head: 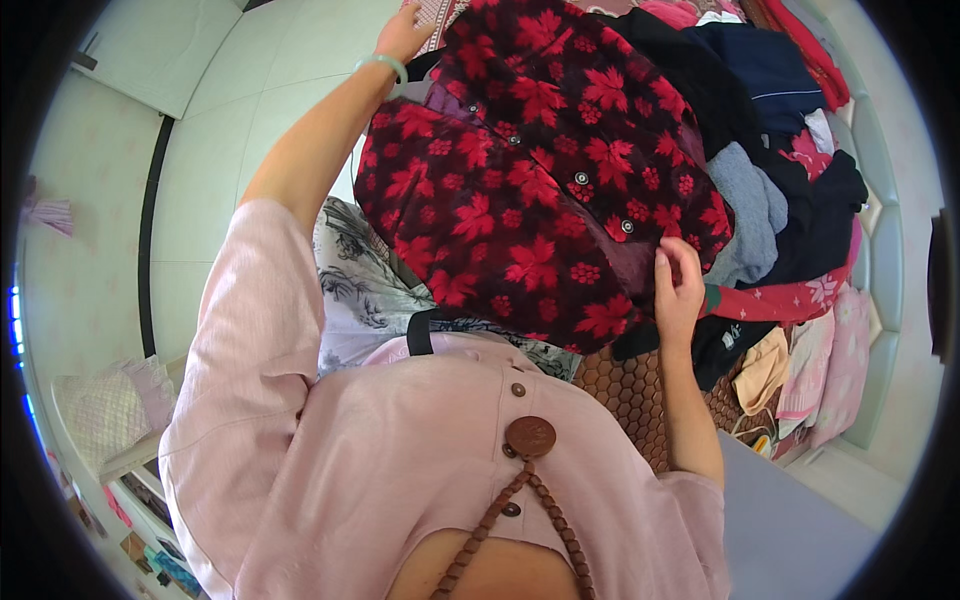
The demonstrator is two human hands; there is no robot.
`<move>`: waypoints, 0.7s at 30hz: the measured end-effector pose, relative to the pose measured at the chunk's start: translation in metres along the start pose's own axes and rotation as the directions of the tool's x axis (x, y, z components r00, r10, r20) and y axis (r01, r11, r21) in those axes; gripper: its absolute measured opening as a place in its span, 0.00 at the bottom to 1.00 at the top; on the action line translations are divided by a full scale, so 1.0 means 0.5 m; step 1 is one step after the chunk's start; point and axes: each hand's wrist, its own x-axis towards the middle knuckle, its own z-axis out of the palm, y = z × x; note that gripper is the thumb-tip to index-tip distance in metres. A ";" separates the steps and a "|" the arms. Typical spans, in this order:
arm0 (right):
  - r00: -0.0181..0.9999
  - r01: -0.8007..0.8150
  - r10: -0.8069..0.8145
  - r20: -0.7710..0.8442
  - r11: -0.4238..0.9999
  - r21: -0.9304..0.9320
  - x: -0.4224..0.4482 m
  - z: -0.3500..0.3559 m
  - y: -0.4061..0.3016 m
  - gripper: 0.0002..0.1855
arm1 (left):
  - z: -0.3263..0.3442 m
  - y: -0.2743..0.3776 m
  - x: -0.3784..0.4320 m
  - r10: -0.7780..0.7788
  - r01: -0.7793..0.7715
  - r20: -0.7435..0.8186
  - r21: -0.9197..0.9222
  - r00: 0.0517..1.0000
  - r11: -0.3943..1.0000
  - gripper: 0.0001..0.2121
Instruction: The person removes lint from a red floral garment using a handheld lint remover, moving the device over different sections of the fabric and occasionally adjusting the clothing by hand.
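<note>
A dark velvet jacket (525, 217) with red leaf and berry prints is spread in front of me, over my lap and the bed edge. Snap buttons run along its front opening, where purple lining shows. My right hand (679, 285) is at the jacket's lower right edge, thumb and fingertips pinched close together on the cloth. My left hand (405, 34), below a pale green bangle (401, 79) on the wrist, reaches to the top edge of the picture beside the jacket's upper left. Its fingertips are partly cut off, so any hold is unclear.
To the right lie a grey fleece garment (746, 214), a red patterned sleeve (780, 300), navy clothing (765, 71) and several dark garments. A beige cloth (761, 371) and pink pillow (844, 367) sit near the padded headboard (881, 225). Brown hexagon-patterned matting (622, 397) shows beneath my right arm.
</note>
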 end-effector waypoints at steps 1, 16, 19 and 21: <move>1.000 0.005 -0.004 0.012 1.000 -0.018 -0.017 0.000 0.000 0.07 | 0.003 -0.048 -0.032 -0.036 0.033 -0.065 -0.047 0.997 0.998 0.21; 0.846 -0.314 0.212 0.490 0.940 0.134 -0.058 0.044 -0.066 0.09 | -0.010 -0.225 -0.410 -0.410 0.404 0.090 0.072 0.908 0.912 0.23; 0.814 -0.343 0.116 0.569 0.887 0.309 -0.063 0.030 -0.055 0.10 | 0.005 -0.258 -0.394 -0.473 0.474 0.134 0.027 0.871 0.880 0.25; 0.861 -0.190 -0.005 0.509 0.925 0.330 -0.051 -0.005 -0.096 0.08 | -0.001 -0.304 -0.406 -0.552 0.621 0.357 -0.113 0.754 0.775 0.26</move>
